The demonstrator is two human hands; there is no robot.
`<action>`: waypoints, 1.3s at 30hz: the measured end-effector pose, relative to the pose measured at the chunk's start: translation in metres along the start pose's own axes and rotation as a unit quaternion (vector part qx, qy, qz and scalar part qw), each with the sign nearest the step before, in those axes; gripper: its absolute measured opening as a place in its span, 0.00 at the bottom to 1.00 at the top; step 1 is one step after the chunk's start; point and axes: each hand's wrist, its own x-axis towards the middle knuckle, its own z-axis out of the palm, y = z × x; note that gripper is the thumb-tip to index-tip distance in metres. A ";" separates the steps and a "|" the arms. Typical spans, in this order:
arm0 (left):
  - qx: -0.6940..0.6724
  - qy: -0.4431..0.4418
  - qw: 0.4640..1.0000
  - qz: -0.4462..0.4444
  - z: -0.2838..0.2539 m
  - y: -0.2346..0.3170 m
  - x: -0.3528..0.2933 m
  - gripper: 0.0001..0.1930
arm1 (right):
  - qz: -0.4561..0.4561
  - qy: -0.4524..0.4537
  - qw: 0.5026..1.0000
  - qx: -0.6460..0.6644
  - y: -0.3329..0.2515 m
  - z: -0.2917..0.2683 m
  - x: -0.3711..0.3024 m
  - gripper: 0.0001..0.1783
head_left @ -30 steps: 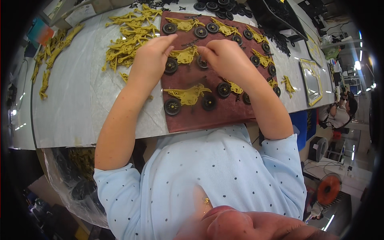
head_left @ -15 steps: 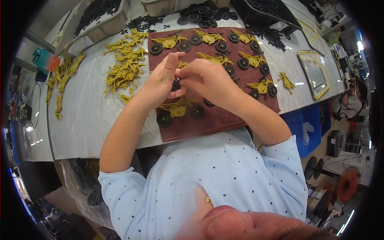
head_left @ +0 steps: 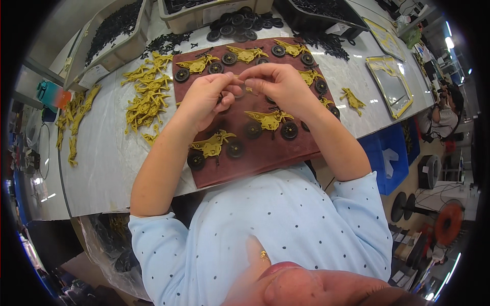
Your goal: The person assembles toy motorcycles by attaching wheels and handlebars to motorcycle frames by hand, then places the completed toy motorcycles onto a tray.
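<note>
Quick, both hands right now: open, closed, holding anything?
Left hand: fingers closed in a pinch on a small yellow part, above the brown mat.
Right hand: fingers closed in a pinch on the same part.

The brown mat [head_left: 286, 153] is crowded: assembled yellow toy motorcycles [head_left: 269, 119] with black wheels [head_left: 289, 130] lie in rows, leaving only narrow lanes of bare mat between them and a freer strip along its near edge. To its left a heap of yellow motorcycle frames [head_left: 145, 99] blocks the grey tabletop [head_left: 102, 168], which opens up nearer the person. Along the far side, bins of black parts [head_left: 109, 30] and loose wheels [head_left: 242, 28] wall off the bench.
</note>
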 end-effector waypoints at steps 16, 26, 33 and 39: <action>0.670 0.051 0.650 0.353 -0.007 -0.021 0.030 0.12 | -0.025 0.085 0.949 -0.303 0.046 -0.002 0.008 0.07; 0.729 0.004 0.579 0.364 -0.001 -0.031 0.054 0.10 | -0.045 0.082 0.932 -0.351 0.063 0.011 -0.001 0.05; 0.796 -0.006 0.533 0.287 0.004 -0.027 0.053 0.12 | -0.057 0.091 0.917 -0.384 0.062 0.024 0.000 0.05; 0.811 -0.012 0.519 0.270 0.007 -0.022 0.053 0.10 | 0.117 0.044 0.939 -0.319 0.040 0.021 0.017 0.09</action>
